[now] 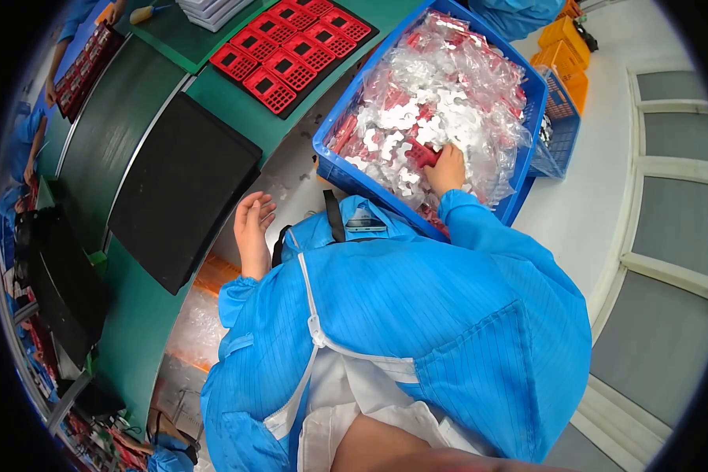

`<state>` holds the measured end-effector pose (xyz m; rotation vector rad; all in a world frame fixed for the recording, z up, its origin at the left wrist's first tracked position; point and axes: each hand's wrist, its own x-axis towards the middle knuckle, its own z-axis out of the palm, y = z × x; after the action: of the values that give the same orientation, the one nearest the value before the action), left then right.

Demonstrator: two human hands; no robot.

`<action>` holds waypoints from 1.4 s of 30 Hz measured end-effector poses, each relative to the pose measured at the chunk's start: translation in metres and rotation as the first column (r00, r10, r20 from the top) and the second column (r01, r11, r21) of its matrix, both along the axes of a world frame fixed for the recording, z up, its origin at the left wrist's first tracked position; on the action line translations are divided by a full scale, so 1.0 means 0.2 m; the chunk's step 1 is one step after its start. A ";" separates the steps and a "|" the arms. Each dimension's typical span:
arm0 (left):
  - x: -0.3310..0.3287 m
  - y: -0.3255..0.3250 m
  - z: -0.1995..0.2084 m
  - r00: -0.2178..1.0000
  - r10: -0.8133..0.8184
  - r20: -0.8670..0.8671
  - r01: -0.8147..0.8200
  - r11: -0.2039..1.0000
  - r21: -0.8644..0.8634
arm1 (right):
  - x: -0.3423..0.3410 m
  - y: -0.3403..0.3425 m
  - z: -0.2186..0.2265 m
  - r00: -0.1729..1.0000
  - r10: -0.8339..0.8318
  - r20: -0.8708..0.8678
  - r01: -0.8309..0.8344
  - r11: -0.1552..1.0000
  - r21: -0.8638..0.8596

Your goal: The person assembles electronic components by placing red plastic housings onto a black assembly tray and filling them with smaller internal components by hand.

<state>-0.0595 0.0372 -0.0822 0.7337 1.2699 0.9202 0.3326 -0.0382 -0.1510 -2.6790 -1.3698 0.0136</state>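
A big blue crate [334,161] sits in front of me, heaped with clear plastic bags [440,94] holding red parts and white pieces. My right hand [446,169] reaches into the crate's near side and grips a red part [422,153] among the bags. My left hand [253,228] hovers open beside the crate, fingers loosely apart, holding nothing, close to the edge of a black tray [181,185]. Blue smock sleeves cover both of my arms.
A green workbench [134,330] curves along the left with a black conveyor strip [106,134]. Several red trays [291,51] lie on a dark mat at the back. Orange crates [562,47] and a blue basket [558,118] stand on the floor at right. Other workers' arms show at far left.
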 end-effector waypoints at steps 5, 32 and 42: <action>-0.04 -0.03 -0.02 0.999 -0.036 -0.004 0.036 0.999 -0.001 | 0.05 0.11 0.02 0.994 -0.113 0.003 0.110 0.954 -0.279; -0.05 -0.15 0.01 0.989 -0.142 0.041 0.144 0.989 -0.038 | -0.11 0.21 0.03 0.940 0.185 -0.287 -0.284 0.890 -0.357; 0.30 0.04 0.07 0.874 -0.476 0.096 0.449 0.868 0.213 | 0.22 0.19 0.26 0.341 0.247 -0.907 0.085 0.953 0.291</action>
<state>0.0000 0.0449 -0.0686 1.0455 0.8274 0.6815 0.3771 -0.0008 -0.0995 -1.6900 -0.9266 1.1149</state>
